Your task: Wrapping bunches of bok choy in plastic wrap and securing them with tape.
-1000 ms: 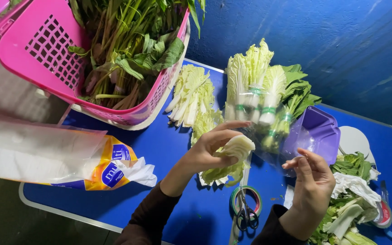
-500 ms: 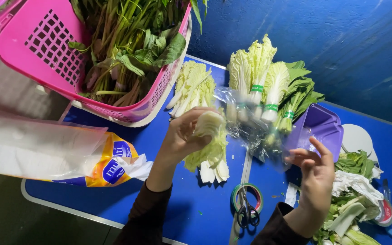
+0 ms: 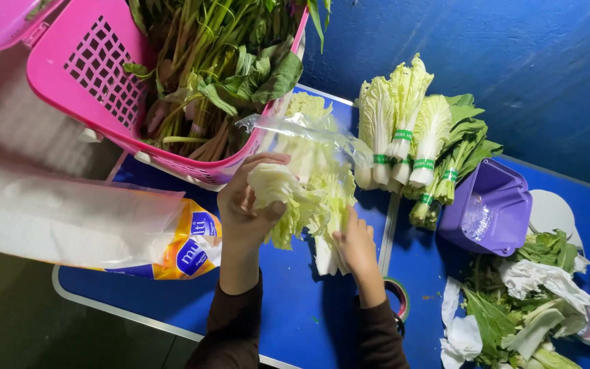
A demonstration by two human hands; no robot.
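My left hand (image 3: 246, 205) grips a pale green cabbage head (image 3: 278, 191) at its leafy top, held over the blue table (image 3: 138, 301). My right hand (image 3: 354, 244) rests beside a loose pile of similar cabbages (image 3: 326, 205), touching their white stems. A clear plastic bag (image 3: 302, 133) lies draped over the top of that pile. To the right lie bundled cabbages with green tape bands (image 3: 401, 123) and bundled dark leafy greens (image 3: 462, 150).
A pink basket (image 3: 97, 75) full of long green stalks sits at the back left. A roll of clear bags in a yellow-blue wrapper (image 3: 83, 229) lies left. A purple tub (image 3: 489, 208), leaf trimmings (image 3: 527, 301) and a tape roll (image 3: 399, 297) lie right.
My left hand carried the cabbage head leftward to the loose pile. My right hand crossed from the right side to the pile's stems. The clear bag moved with them.
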